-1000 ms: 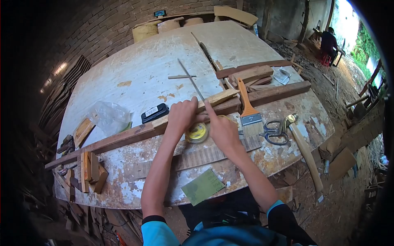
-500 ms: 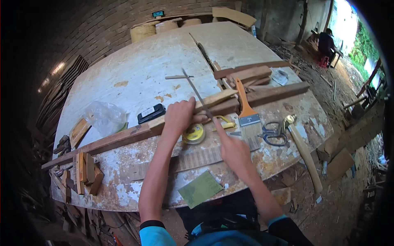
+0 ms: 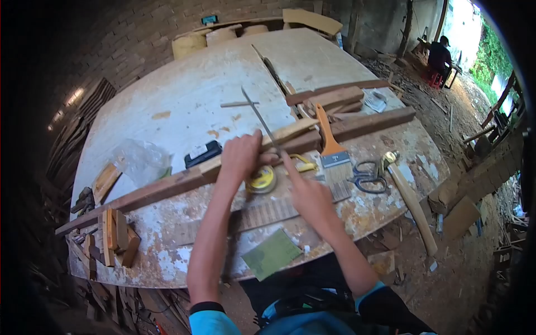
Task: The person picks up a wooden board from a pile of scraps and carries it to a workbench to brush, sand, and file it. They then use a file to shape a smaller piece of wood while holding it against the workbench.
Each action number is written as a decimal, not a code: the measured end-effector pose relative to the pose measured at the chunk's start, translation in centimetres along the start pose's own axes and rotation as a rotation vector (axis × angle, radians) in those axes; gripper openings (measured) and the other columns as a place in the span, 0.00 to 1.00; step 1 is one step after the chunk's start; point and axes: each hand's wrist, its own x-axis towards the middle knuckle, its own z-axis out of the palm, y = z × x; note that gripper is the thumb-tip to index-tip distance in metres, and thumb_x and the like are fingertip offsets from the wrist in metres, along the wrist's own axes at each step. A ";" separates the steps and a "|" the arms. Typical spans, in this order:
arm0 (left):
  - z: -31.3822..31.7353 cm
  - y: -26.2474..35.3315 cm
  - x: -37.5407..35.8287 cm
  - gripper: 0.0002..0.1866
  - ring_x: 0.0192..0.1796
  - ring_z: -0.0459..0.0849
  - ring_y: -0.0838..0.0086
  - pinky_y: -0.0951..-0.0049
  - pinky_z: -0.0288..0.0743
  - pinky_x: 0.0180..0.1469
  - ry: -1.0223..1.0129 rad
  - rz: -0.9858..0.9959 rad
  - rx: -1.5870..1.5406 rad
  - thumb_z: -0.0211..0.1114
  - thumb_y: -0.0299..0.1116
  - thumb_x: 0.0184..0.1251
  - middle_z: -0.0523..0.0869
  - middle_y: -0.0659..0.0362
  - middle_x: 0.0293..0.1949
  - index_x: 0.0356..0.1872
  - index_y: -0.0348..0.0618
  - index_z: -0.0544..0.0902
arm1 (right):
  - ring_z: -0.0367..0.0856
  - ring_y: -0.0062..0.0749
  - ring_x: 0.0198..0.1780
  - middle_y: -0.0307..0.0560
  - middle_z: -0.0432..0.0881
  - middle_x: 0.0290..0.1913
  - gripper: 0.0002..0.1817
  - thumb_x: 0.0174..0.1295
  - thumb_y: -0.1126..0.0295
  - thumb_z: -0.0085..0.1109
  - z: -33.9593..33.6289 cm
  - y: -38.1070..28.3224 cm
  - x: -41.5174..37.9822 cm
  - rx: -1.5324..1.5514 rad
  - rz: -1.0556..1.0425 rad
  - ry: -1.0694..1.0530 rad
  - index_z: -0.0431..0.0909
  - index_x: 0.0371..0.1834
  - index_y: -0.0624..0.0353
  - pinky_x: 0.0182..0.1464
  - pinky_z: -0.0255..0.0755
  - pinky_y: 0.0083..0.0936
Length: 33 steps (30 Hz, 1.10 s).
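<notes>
My left hand [image 3: 241, 157] is closed over a pale wood strip [image 3: 290, 130], pressing it onto a long dark wooden beam [image 3: 162, 190]. In my right hand [image 3: 312, 202] is the near end of a long, narrow metal file [image 3: 258, 115], its blade lying across the pale strip just right of my left hand. The grip is mostly hidden by my fingers. A yellow tape roll [image 3: 261, 180] sits below my left hand. Right of it are a yellow-handled tool [image 3: 303, 166], partly hidden, and a brush [image 3: 330, 146] with an orange handle.
Scissors [image 3: 368, 177] and a wooden-handled hammer [image 3: 410, 204] lie on the right. Green sandpaper [image 3: 272, 254] rests at the front edge. Leftward are a black case [image 3: 203, 154], a plastic bag [image 3: 140, 160] and wood blocks [image 3: 118, 230]. A person [image 3: 440, 58] sits far right.
My right hand has pushed the file slightly forward across the pale strip. My left hand keeps its hold, and the whole view has shifted a little.
</notes>
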 end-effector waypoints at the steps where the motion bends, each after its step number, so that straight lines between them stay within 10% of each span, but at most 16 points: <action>1: -0.1 -0.1 0.2 0.30 0.32 0.84 0.52 0.56 0.76 0.32 0.032 0.002 0.013 0.71 0.57 0.43 0.83 0.48 0.25 0.34 0.41 0.73 | 0.80 0.51 0.24 0.57 0.78 0.19 0.33 0.54 0.75 0.49 -0.5 0.6 -2.1 -0.033 -0.014 -0.028 0.60 0.68 0.55 0.27 0.73 0.43; 28: -0.6 0.2 -0.3 0.28 0.28 0.84 0.57 0.61 0.75 0.28 0.120 0.045 -0.023 0.72 0.56 0.42 0.82 0.51 0.22 0.29 0.40 0.74 | 0.79 0.52 0.24 0.56 0.77 0.20 0.37 0.54 0.74 0.49 -2.2 -0.1 -2.0 -0.061 0.091 -0.132 0.55 0.71 0.44 0.29 0.72 0.46; 33: -0.6 0.4 0.1 0.29 0.30 0.85 0.58 0.60 0.76 0.31 0.037 -0.015 -0.029 0.73 0.57 0.40 0.84 0.50 0.25 0.29 0.40 0.75 | 0.79 0.55 0.24 0.57 0.78 0.20 0.36 0.55 0.74 0.48 0.7 1.5 2.0 -0.003 -0.058 0.110 0.57 0.70 0.42 0.30 0.73 0.46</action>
